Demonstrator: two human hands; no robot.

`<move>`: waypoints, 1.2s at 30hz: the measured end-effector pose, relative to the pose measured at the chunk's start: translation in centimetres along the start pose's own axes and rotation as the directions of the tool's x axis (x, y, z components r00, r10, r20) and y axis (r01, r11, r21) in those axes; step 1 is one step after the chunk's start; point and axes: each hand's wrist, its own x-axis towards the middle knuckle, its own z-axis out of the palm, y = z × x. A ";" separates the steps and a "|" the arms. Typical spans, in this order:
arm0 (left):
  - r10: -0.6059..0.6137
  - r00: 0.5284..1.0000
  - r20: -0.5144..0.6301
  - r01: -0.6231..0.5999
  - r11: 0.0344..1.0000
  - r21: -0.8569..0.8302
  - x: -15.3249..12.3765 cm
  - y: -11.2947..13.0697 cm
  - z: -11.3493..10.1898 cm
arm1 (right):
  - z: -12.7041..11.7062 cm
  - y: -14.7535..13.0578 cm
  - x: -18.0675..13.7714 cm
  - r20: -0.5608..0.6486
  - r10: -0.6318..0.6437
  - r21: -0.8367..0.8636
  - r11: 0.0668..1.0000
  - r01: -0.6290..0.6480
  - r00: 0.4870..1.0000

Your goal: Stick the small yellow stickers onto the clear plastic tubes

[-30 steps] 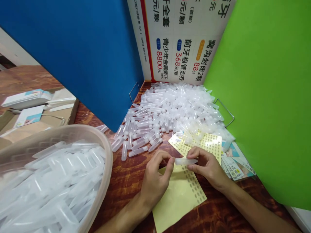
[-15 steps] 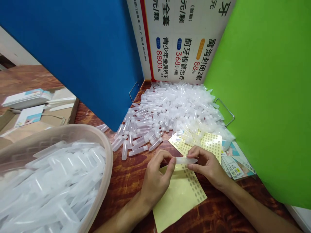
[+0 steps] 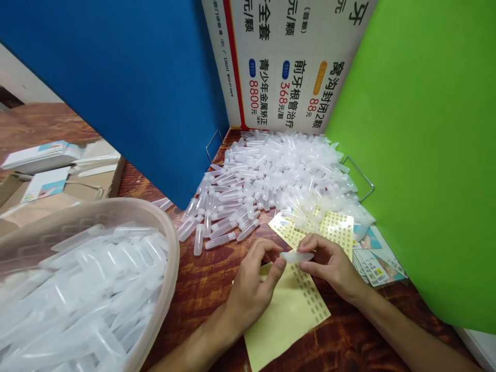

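A small translucent plastic tube (image 3: 296, 257) with a tapered end lies level between my two hands, above a yellow sticker sheet (image 3: 284, 315). My left hand (image 3: 253, 281) has thumb and forefinger closed at the tube's left end. Near its tapered right end, my right hand (image 3: 329, 262) pinches the tube between thumb and fingers. Rows of small round grey dots run along the right side of the sheet below. Just beyond my hands, a second dotted sheet (image 3: 339, 227) lies partly under a large pile of similar tubes (image 3: 287, 165).
At left, a translucent basket (image 3: 175, 248) holds many tubes. A blue panel (image 3: 155, 93), a white printed board (image 3: 279, 67) and a green panel (image 3: 426, 129) stand around the pile. Printed cards (image 3: 377, 266) lie at right; a cardboard box (image 3: 112, 178) is far left.
The tube has turned slightly between my fingers. My left thumb and forefinger have shifted a little to the right along its end; my right hand is nearly still.
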 end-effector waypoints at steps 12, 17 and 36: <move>0.285 0.958 -0.013 -0.286 0.958 -0.007 -0.1 0.5 -0.1 | -0.3 0.2 -0.1 0.031 0.069 -0.003 0.998 -0.069 0.997; 0.339 0.939 -0.054 -0.339 0.941 0.005 -0.2 0.4 -0.2 | -0.2 -0.2 -0.2 0.087 0.124 -0.028 0.992 -0.122 0.988; 0.308 0.949 -0.062 -0.307 0.951 0.022 -0.4 0.0 0.0 | -0.5 -0.7 0.2 0.129 0.072 -0.045 0.997 -0.066 0.989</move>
